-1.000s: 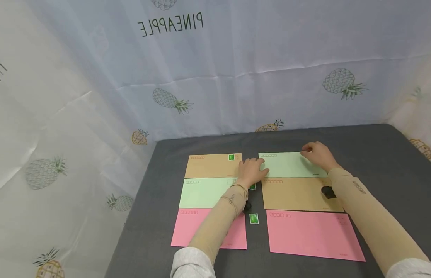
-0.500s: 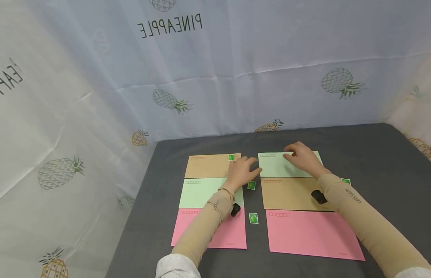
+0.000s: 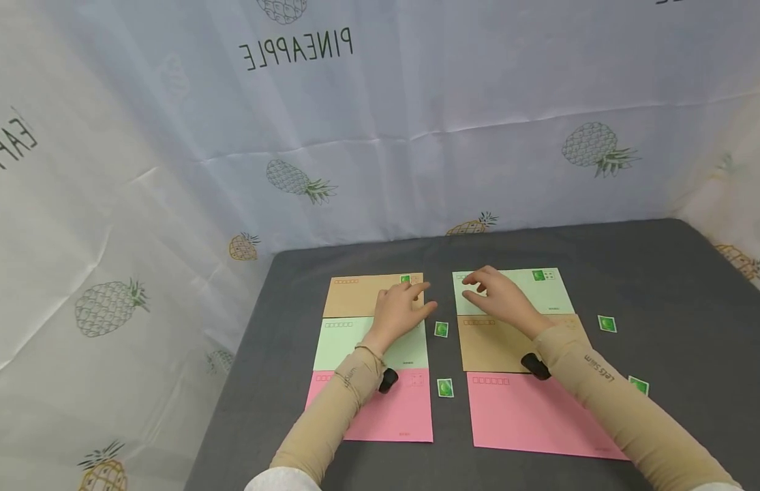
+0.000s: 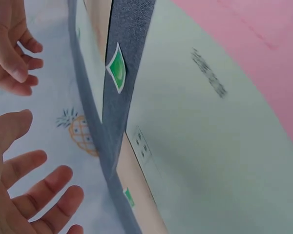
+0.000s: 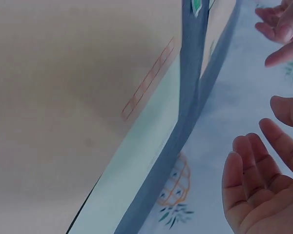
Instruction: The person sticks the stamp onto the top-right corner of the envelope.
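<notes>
My left hand hovers over the left green envelope and the left tan envelope, fingers loosely spread and holding nothing. Above the right green envelope is my right hand, its fingers bent loosely with nothing between them. A green stamp lies near that envelope's upper right corner, beside printed squares. Another stamp sits at the upper right of the left tan envelope, just beyond my left fingers. In the left wrist view, a loose stamp has curled edges.
A right tan envelope and two pink envelopes, left and right, complete two columns on the grey cloth. Loose stamps lie between the columns and to the right, one partly behind my right sleeve.
My right hand has moved left across the right green envelope, uncovering the stamp at its upper right. My left hand has drawn back leftward from the gap, uncovering a loose stamp.
</notes>
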`<state>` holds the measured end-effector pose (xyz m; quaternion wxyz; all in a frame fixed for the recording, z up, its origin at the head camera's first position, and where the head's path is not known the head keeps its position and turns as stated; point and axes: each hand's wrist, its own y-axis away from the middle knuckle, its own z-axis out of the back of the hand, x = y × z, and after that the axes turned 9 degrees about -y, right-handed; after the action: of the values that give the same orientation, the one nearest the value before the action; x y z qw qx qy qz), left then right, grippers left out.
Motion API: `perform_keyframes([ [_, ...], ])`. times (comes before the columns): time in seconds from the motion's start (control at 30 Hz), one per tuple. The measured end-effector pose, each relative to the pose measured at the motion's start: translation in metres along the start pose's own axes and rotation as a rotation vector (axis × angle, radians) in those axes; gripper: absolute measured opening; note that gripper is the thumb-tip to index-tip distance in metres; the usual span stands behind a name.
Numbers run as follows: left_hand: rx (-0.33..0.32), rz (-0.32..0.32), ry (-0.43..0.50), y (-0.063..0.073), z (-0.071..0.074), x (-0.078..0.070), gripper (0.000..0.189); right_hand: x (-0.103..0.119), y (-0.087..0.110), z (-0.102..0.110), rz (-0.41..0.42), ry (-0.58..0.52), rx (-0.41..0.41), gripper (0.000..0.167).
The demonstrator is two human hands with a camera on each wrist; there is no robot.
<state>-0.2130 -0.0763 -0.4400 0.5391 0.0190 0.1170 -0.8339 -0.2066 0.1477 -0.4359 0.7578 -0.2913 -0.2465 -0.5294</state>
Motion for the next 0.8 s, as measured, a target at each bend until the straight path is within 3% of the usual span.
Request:
perform_keyframes([
  [0.53,-0.111,0.087,0.036,0.050,0.005,0.051,0.040,0.030,0.012,-0.038,0.048,-0.086,0.021,0.026],
  [0.8,-0.125,0.174,0.016,0.079,0.005,0.077,0.035,0.031,0.016,-0.049,-0.013,-0.095,0.026,0.023],
])
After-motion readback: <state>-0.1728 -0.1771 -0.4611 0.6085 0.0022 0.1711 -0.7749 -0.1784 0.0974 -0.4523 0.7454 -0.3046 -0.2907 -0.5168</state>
